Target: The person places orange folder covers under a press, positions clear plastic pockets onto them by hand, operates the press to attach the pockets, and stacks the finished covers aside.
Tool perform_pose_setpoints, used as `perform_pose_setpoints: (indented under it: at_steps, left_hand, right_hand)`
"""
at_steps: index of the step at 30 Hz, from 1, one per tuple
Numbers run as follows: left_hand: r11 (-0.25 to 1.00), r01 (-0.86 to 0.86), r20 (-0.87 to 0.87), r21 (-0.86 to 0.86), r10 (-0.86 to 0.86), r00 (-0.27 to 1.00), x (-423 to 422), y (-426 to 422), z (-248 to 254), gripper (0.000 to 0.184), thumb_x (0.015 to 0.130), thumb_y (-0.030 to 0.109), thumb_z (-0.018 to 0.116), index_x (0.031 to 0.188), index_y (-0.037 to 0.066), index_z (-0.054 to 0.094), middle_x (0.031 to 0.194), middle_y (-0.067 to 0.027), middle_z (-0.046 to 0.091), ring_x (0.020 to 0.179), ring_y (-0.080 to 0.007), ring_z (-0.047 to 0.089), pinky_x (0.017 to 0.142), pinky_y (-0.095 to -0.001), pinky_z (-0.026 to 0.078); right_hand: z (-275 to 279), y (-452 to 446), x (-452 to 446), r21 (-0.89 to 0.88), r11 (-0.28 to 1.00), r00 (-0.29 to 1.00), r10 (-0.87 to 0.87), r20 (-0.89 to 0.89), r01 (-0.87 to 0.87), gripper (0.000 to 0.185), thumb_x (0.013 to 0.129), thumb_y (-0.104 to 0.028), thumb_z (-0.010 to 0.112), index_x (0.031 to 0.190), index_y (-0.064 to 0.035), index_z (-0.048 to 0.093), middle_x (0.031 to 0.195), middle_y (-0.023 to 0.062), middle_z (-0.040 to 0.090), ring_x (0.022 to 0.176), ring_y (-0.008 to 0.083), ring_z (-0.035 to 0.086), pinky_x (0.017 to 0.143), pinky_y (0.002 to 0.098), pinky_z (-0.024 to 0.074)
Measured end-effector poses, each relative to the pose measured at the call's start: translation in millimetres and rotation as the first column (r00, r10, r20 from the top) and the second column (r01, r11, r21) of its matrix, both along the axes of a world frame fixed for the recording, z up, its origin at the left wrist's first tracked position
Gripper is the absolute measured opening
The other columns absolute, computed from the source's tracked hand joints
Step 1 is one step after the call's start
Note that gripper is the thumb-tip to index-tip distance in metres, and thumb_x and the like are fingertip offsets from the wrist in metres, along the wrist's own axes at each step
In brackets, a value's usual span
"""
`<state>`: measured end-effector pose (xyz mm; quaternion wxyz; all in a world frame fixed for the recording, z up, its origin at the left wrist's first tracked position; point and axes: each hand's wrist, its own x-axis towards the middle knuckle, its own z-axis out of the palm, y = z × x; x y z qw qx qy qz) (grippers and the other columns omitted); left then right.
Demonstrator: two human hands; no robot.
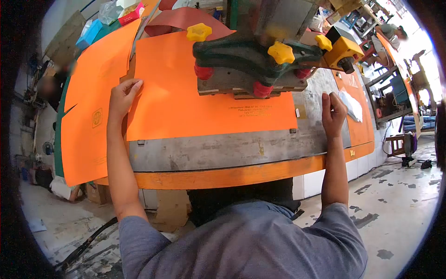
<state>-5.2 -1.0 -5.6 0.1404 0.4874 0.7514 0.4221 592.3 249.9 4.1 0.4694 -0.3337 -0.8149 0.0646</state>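
Note:
An orange sheet [186, 111] lies on the grey metal plate [209, 153], with small printed lines near its lower right part. My left hand [124, 95] is at the sheet's left edge, thumb and fingers pinched together; whether the edge is between them is hard to tell. My right hand [333, 111] is closed with the fingers curled, right of the sheet, over the plate's right side; nothing shows in it. Above the sheet stands the dark green press head [246, 58] with yellow star knobs [281, 52] and red feet.
More orange sheets [88, 125], one bearing a printed emblem, lie at the left. A yellow control box [341, 49] with a black knob is beside the press. A white packet [351, 107] lies at the right. One person [392, 37] sits far back right; another is at far left.

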Motion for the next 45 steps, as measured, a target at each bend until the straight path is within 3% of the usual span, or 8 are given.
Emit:
perform_pose_setpoints:
  at_steps: [4, 6, 9, 13, 17, 22, 25, 45]
  left_hand:
    - [0.999, -0.042, -0.056, 0.012, 0.043, 0.998, 2, -4, -1, 0.031, 0.105, 0.024, 0.074, 0.117, -0.004, 0.080, 0.102, -0.0098, 0.082, 0.098, -0.0160, 0.077, 0.087, -0.0317, 0.060]
    - [0.998, -0.055, -0.066, 0.006, 0.055, 0.996, -3, -5, -3, 0.031, 0.105, 0.024, 0.074, 0.117, -0.003, 0.080, 0.101, -0.0099, 0.082, 0.097, -0.0153, 0.077, 0.086, -0.0317, 0.060]
    - [0.988, -0.138, -0.280, 0.063, 0.150, 0.948, -9, -19, 11, 0.029, 0.105, 0.025, 0.075, 0.117, 0.000, 0.080, 0.103, -0.0123, 0.082, 0.099, -0.0181, 0.078, 0.086, -0.0334, 0.059]
    - [0.945, -0.276, -0.370, 0.174, 0.323, 0.871, -2, -29, 30, 0.033, 0.105, 0.033, 0.073, 0.117, 0.003, 0.081, 0.115, -0.0170, 0.080, 0.109, -0.0294, 0.077, 0.092, -0.0399, 0.059]
    - [0.960, -0.266, -0.325, 0.084, 0.279, 0.904, 6, -20, 23, 0.042, 0.107, 0.036, 0.070, 0.134, 0.004, 0.073, 0.122, -0.0206, 0.078, 0.115, -0.0333, 0.075, 0.098, -0.0420, 0.057]
    - [0.988, -0.153, -0.255, 0.013, 0.151, 0.955, -13, -5, -12, 0.053, 0.107, 0.036, 0.069, 0.148, 0.002, 0.062, 0.136, -0.0216, 0.073, 0.125, -0.0334, 0.072, 0.106, -0.0418, 0.055]
    - [0.988, -0.102, 0.002, 0.112, 0.102, 0.995, -13, -3, -16, 0.056, 0.108, 0.037, 0.068, 0.150, 0.000, 0.061, 0.143, -0.0186, 0.071, 0.131, -0.0296, 0.069, 0.110, -0.0400, 0.053]
    - [0.983, -0.179, -0.081, -0.041, 0.176, 0.981, -19, -4, -9, 0.048, 0.111, 0.035, 0.066, 0.143, 0.000, 0.066, 0.137, -0.0159, 0.073, 0.129, -0.0275, 0.069, 0.108, -0.0394, 0.054]
  right_hand:
    - [23, -33, -5, -0.024, 0.996, 0.994, 0.084, 0.072, -0.082, 0.042, 0.105, -0.006, 0.066, 0.074, -0.0012, 0.038, 0.067, 0.0081, 0.032, 0.058, 0.0198, 0.032, 0.056, 0.0375, 0.0274]
    - [26, -60, -5, -0.074, 0.987, 0.976, 0.153, 0.156, -0.143, 0.040, 0.097, -0.009, 0.073, 0.069, -0.0016, 0.046, 0.065, 0.0118, 0.042, 0.056, 0.0288, 0.044, 0.054, 0.0425, 0.0330]
    - [28, -105, -23, -0.108, 0.929, 0.917, 0.367, 0.154, -0.354, 0.042, 0.092, -0.014, 0.078, 0.065, -0.0050, 0.046, 0.063, 0.0120, 0.043, 0.056, 0.0325, 0.046, 0.054, 0.0453, 0.0333]
    - [19, -151, -39, -0.217, 0.839, 0.836, 0.532, 0.133, -0.499, 0.044, 0.089, -0.017, 0.081, 0.063, -0.0077, 0.047, 0.061, 0.0090, 0.044, 0.054, 0.0303, 0.048, 0.051, 0.0437, 0.0358]
    - [7, -176, -55, -0.276, 0.789, 0.791, 0.597, 0.131, -0.549, 0.043, 0.088, -0.020, 0.083, 0.063, -0.0088, 0.049, 0.061, 0.0080, 0.048, 0.054, 0.0295, 0.051, 0.050, 0.0435, 0.0382]
    - [6, -177, -53, -0.298, 0.796, 0.800, 0.583, 0.145, -0.526, 0.041, 0.089, -0.022, 0.083, 0.066, -0.0097, 0.051, 0.062, 0.0073, 0.049, 0.055, 0.0293, 0.053, 0.051, 0.0438, 0.0404]
    - [3, -178, -51, -0.318, 0.788, 0.807, 0.582, 0.103, -0.527, 0.040, 0.090, -0.022, 0.082, 0.066, -0.0099, 0.052, 0.063, 0.0076, 0.050, 0.057, 0.0300, 0.054, 0.052, 0.0439, 0.0415]
    - [-10, -177, -41, -0.278, 0.798, 0.819, 0.570, 0.059, -0.535, 0.041, 0.093, -0.023, 0.082, 0.067, -0.0086, 0.052, 0.064, 0.0081, 0.050, 0.057, 0.0295, 0.055, 0.053, 0.0436, 0.0436]
